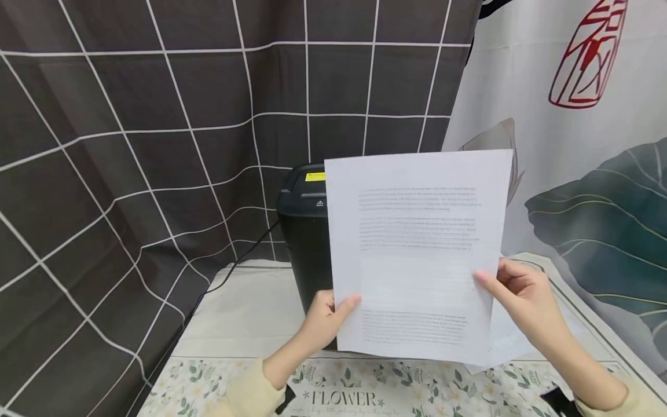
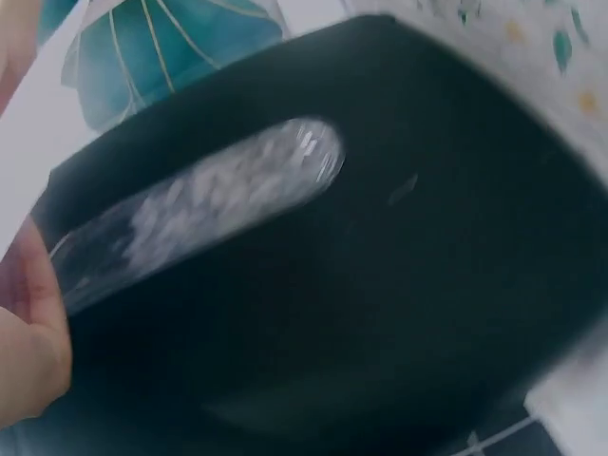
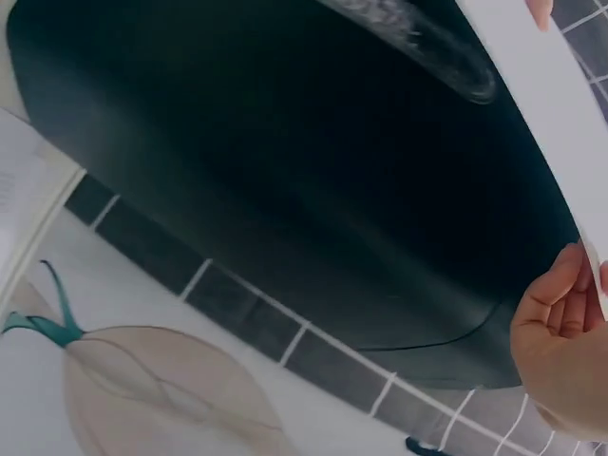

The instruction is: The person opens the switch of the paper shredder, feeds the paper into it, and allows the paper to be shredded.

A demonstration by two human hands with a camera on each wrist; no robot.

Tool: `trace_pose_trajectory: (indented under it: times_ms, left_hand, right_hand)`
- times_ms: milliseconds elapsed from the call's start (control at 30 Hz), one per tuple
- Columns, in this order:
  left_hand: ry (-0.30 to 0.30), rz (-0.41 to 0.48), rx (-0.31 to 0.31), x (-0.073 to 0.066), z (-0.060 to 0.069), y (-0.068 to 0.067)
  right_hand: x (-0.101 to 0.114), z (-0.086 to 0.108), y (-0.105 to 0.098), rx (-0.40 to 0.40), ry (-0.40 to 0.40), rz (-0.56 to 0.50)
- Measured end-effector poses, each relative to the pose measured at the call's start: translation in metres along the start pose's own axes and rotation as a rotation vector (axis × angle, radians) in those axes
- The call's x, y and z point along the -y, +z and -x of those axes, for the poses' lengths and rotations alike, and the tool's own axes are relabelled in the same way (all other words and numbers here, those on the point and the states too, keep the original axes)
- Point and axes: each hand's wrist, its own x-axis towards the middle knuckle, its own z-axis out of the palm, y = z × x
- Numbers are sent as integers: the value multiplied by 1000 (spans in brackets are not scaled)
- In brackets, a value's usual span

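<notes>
A white printed sheet of paper (image 1: 422,260) is held upright in front of a black paper shredder (image 1: 307,243). My left hand (image 1: 325,318) pinches its left edge, thumb on the near side. On the right edge, my right hand (image 1: 526,295) pinches it the same way. The sheet covers much of the shredder in the head view. In the left wrist view, a clear window (image 2: 218,190) in the shredder's front shows pale shreds inside. Whether more than one sheet is held, I cannot tell.
More white paper (image 1: 513,341) lies on the table at the right, partly behind the held sheet. A black cord (image 1: 239,263) runs left from the shredder. A dark grid-patterned curtain (image 1: 208,116) hangs behind. The table has a floral cloth (image 1: 234,370).
</notes>
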Motion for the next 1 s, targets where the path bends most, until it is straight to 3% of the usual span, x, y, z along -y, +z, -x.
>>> trace_pose_trajectory:
  times_ms: [100,233,400,533,767,1000]
  left_hand:
    - [-32,-4,1,-13,-4,-14]
    - [-48,-21,-18,-33,-11,-34]
    - [-34,-128,-95,-66,-24,-61]
    - [-31,-196,-106,-87,-34,-80]
    - [-77,-256,-38,-108,-47,-109]
    - [-80,-321,-79,-130,-65,-134]
  right_hand:
    - [11,-7,-1,24,16,43]
    - [23,-17,-3,68,67,24]
    - [38,-34,-6,117,91,-8]
    - [48,-52,-11,169,88,6]
    - [60,-82,-19,320,119,23]
    - [82,-113,-22,301,130,56]
